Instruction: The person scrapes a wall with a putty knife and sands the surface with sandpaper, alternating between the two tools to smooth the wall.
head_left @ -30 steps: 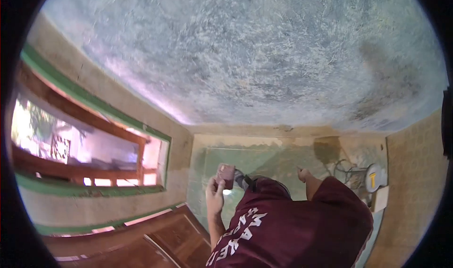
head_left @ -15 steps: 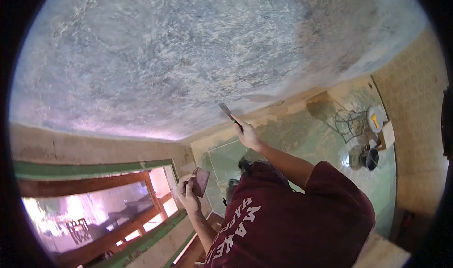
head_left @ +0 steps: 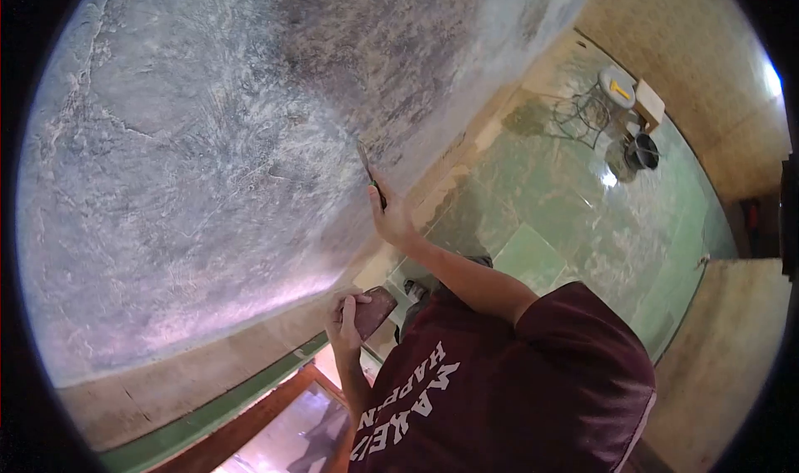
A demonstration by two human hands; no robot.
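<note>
My right hand [head_left: 391, 222] is wrapped round the dark handle of a putty knife [head_left: 364, 158]. The metal blade points up at the mottled grey-white wall [head_left: 208, 157], its tip at or very near the surface. Lower and to the left, my left hand [head_left: 345, 321] grips a flat, reddish-brown rectangular plate [head_left: 376, 313], held apart from the wall in front of my maroon shirt [head_left: 516, 373]. What is on the plate's far side is hidden. A darker brownish patch [head_left: 374, 49] covers the wall above the knife.
Green tiled floor [head_left: 599, 240] lies to the right, smeared with pale residue. On it are a dark bucket [head_left: 642, 152], a wire frame [head_left: 583, 117] and a grey lid with a yellow tool [head_left: 618, 89]. A wooden window frame [head_left: 250, 411] is at lower left, a tan patterned wall [head_left: 691, 65] at right.
The view has swung, so the wall and floor appear turned. My right hand with the putty knife is now by the edge of the darker patch. Both hands keep their holds.
</note>
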